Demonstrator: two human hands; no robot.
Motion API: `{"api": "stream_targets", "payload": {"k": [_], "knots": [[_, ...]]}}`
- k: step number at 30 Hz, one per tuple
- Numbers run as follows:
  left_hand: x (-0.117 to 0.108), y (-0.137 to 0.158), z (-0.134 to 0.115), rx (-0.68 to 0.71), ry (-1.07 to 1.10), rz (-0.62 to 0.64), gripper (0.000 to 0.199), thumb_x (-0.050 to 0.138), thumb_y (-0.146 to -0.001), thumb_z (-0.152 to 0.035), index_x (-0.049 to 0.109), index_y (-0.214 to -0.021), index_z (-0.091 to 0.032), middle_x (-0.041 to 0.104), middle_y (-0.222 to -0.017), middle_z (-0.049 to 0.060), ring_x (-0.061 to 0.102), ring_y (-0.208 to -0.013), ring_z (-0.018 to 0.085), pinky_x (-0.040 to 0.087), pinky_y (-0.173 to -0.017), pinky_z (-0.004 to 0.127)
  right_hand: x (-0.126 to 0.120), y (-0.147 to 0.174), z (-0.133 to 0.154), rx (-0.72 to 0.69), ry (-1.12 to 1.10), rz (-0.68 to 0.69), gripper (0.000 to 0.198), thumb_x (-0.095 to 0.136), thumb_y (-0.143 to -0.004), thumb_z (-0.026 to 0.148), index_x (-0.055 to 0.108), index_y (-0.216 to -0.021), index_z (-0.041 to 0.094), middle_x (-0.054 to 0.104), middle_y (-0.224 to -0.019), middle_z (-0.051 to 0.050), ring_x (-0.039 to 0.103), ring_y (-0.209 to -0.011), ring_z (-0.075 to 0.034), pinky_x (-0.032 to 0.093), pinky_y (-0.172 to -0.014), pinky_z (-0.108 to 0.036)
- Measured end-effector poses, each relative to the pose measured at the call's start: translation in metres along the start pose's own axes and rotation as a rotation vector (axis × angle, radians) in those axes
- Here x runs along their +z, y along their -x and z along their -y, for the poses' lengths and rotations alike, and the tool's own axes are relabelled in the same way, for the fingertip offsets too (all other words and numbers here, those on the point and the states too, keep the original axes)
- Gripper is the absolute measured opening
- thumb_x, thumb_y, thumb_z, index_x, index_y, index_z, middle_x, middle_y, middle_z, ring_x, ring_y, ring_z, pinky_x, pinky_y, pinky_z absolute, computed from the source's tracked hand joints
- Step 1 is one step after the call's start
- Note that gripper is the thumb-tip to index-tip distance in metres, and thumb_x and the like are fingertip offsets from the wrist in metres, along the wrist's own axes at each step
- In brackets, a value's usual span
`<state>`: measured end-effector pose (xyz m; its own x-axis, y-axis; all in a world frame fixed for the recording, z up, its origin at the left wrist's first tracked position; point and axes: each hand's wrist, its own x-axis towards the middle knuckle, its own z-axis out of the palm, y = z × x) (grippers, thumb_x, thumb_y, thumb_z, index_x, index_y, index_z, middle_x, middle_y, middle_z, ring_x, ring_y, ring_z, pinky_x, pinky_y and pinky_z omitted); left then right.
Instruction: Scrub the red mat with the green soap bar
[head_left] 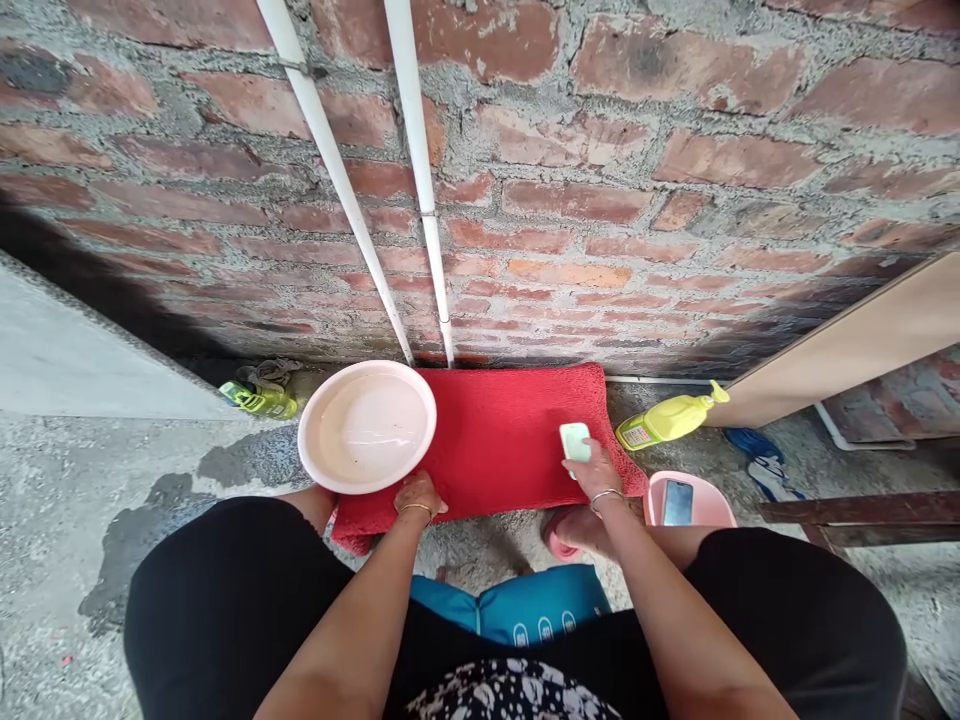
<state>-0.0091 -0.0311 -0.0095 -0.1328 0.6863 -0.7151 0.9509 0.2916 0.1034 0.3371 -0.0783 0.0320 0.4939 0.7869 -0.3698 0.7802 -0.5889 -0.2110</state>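
Note:
A red cloth or mat (502, 420) is spread over a low surface in front of me, its textured ends hanging at both sides. My left hand (420, 493) is closed on its front edge, close to the basin; the fingertips are partly hidden. On the right half of the cloth, my right hand (595, 468) grips a pale green rounded block (575, 440), possibly a scrub brush, resting flat. A pale pink basin (367, 428) with water in it stands on the cloth's left end.
Right of the cloth are a yellow pump bottle (667, 418), leaning over, and a pink tub (705, 498) with a phone (678, 502) on it. A yellow-green bottle (262, 400) lies left of the basin. Two white pipes (427, 215) run down the brick wall (585, 190) behind.

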Motion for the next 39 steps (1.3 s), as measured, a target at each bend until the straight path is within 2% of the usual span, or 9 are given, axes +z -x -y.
{"api": "stream_targets", "payload": {"k": [6, 9, 12, 15, 18, 24, 28, 32, 39], "knots": [[-0.002, 0.005, -0.003, -0.019, -0.050, -0.013, 0.077, 0.082, -0.045, -0.034, 0.053, -0.113, -0.013, 0.055, -0.125, 0.021, 0.058, -0.108, 0.030, 0.047, -0.082, 0.034, 0.023, 0.005, 0.051, -0.146, 0.121, 0.077, 0.055, 0.057, -0.076, 0.051, 0.045, -0.124, 0.025, 0.051, -0.113, -0.009, 0.056, -0.102, -0.025, 0.043, -0.077, -0.033], [-0.002, 0.006, -0.004, -0.023, -0.049, -0.018, 0.078, 0.082, -0.045, -0.034, 0.053, -0.114, -0.015, 0.056, -0.124, 0.019, 0.058, -0.108, 0.029, 0.047, -0.082, 0.033, 0.015, -0.001, 0.033, -0.095, 0.149, 0.074, 0.053, 0.060, -0.074, 0.048, 0.047, -0.120, 0.024, 0.052, -0.112, -0.010, 0.058, -0.099, -0.024, 0.043, -0.077, -0.034], [0.000, 0.006, -0.004, -0.020, -0.047, -0.031, 0.077, 0.083, -0.044, -0.035, 0.054, -0.112, -0.016, 0.060, -0.119, 0.017, 0.060, -0.105, 0.029, 0.048, -0.080, 0.032, -0.003, -0.012, 0.004, 0.100, 0.101, 0.042, 0.053, 0.058, -0.073, 0.052, 0.048, -0.117, 0.023, 0.053, -0.111, -0.011, 0.060, -0.096, -0.026, 0.044, -0.076, -0.036], [0.003, 0.005, -0.003, -0.031, -0.035, -0.044, 0.075, 0.084, -0.042, -0.035, 0.057, -0.110, -0.017, 0.062, -0.115, 0.016, 0.061, -0.103, 0.030, 0.049, -0.079, 0.033, -0.011, -0.016, 0.005, 0.173, 0.036, 0.033, 0.060, 0.057, -0.072, 0.059, 0.047, -0.117, 0.022, 0.055, -0.110, -0.012, 0.060, -0.097, -0.027, 0.044, -0.076, -0.037], [0.004, 0.004, -0.002, -0.026, -0.020, -0.037, 0.078, 0.085, -0.041, -0.034, 0.057, -0.112, -0.017, 0.061, -0.117, 0.017, 0.061, -0.104, 0.030, 0.049, -0.080, 0.033, 0.004, -0.007, 0.059, 0.000, -0.017, 0.056, 0.060, 0.060, -0.070, 0.058, 0.046, -0.117, 0.024, 0.055, -0.113, -0.009, 0.058, -0.099, -0.024, 0.044, -0.078, -0.033], [-0.001, 0.007, -0.001, -0.008, -0.040, -0.026, 0.074, 0.083, -0.043, -0.035, 0.057, -0.110, -0.018, 0.065, -0.111, 0.013, 0.062, -0.102, 0.027, 0.049, -0.078, 0.031, 0.059, 0.014, 0.219, -0.290, -0.008, 0.213, 0.058, 0.063, -0.068, 0.055, 0.045, -0.118, 0.030, 0.052, -0.114, -0.004, 0.057, -0.098, -0.021, 0.043, -0.077, -0.031], [-0.004, 0.008, -0.001, 0.010, -0.074, -0.018, 0.067, 0.082, -0.044, -0.033, 0.058, -0.105, -0.015, 0.066, -0.107, 0.013, 0.064, -0.098, 0.028, 0.050, -0.074, 0.031, 0.070, 0.006, 0.256, -0.409, 0.031, 0.273, 0.053, 0.059, -0.072, 0.055, 0.046, -0.118, 0.031, 0.050, -0.115, -0.005, 0.055, -0.100, -0.023, 0.042, -0.076, -0.032], [-0.004, 0.006, -0.002, 0.014, -0.061, -0.022, 0.064, 0.082, -0.044, -0.033, 0.059, -0.102, -0.017, 0.066, -0.108, 0.012, 0.062, -0.100, 0.028, 0.049, -0.075, 0.031, 0.054, -0.018, 0.221, -0.441, 0.111, 0.253, 0.058, 0.066, -0.068, 0.046, 0.045, -0.121, 0.032, 0.049, -0.115, -0.005, 0.053, -0.102, -0.023, 0.042, -0.079, -0.032], [-0.002, 0.001, -0.002, -0.007, -0.050, -0.018, 0.071, 0.082, -0.043, -0.032, 0.057, -0.108, -0.015, 0.064, -0.113, 0.016, 0.062, -0.101, 0.030, 0.049, -0.075, 0.033, -0.001, -0.057, 0.065, -0.008, 0.071, 0.077, 0.060, 0.066, -0.070, 0.047, 0.044, -0.123, 0.030, 0.050, -0.116, -0.006, 0.056, -0.100, -0.022, 0.042, -0.079, -0.032]]}}
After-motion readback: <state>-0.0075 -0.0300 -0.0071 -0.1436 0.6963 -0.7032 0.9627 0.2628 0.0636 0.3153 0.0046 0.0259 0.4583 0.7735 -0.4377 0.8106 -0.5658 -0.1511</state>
